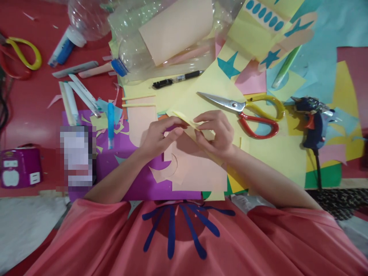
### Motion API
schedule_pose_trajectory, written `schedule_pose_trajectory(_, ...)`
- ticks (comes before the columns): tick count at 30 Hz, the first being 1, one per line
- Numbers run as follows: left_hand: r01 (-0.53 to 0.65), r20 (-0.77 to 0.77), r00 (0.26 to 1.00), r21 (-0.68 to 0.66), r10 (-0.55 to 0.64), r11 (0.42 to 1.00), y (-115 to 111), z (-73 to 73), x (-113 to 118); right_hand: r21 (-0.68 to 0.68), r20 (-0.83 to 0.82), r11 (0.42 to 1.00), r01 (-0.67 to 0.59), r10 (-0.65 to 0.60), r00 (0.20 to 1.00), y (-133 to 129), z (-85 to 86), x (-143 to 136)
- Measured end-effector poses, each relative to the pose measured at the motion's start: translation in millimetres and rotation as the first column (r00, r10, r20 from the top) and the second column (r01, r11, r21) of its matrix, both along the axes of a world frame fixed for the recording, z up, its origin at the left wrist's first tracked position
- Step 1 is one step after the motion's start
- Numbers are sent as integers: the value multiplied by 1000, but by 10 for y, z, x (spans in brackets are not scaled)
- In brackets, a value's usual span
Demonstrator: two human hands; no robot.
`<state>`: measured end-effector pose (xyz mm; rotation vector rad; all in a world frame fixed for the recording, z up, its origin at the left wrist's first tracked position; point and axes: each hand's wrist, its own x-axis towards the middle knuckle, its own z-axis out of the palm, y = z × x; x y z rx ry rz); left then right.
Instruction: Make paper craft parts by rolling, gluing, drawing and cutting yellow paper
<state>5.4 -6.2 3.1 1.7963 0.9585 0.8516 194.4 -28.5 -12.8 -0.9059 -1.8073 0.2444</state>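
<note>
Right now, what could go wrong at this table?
The yellow paper pinched in the left hand and right hand might crease or tear. The scissors lie bare-bladed near the right hand; a stray move could nick it. The glue gun lies among paper scraps; if hot, which I can't tell, it could scorch them.

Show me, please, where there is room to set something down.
Bare red tabletop shows at far left, between the upper-left scissors, purple case and white markers. It is crowded around the left hand and right hand, with peach paper, middle scissors and a clear bottle.
</note>
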Motion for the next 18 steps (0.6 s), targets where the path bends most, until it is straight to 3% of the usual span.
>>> schedule_pose_trajectory(4,-129,-29,991,-18,128,991,0,-65,4,97,82,988,-121,113,990,10,-29,-43)
schedule_pose_trajectory(10,-264,-41,965,-146,261,953,35,-133,53,99,131,987,-130,116,984,1,-24,-47)
schedule_pose_trajectory(12,-261,-46,965,-148,257,954,30,-124,53,23,74,996,-92,90,993,4,-4,-27)
schedule_pose_trajectory(14,-215,-83,975,-124,206,969,15,-103,41,-151,-10,987,-60,59,998,14,18,-8)
schedule_pose_trajectory(16,-127,-162,980,-47,118,991,-7,-68,28,-306,-84,948,-92,69,994,28,35,5)
schedule_pose_trajectory(18,-23,-249,968,65,39,998,-29,-23,24,-353,-140,919,-175,133,981,40,43,13)
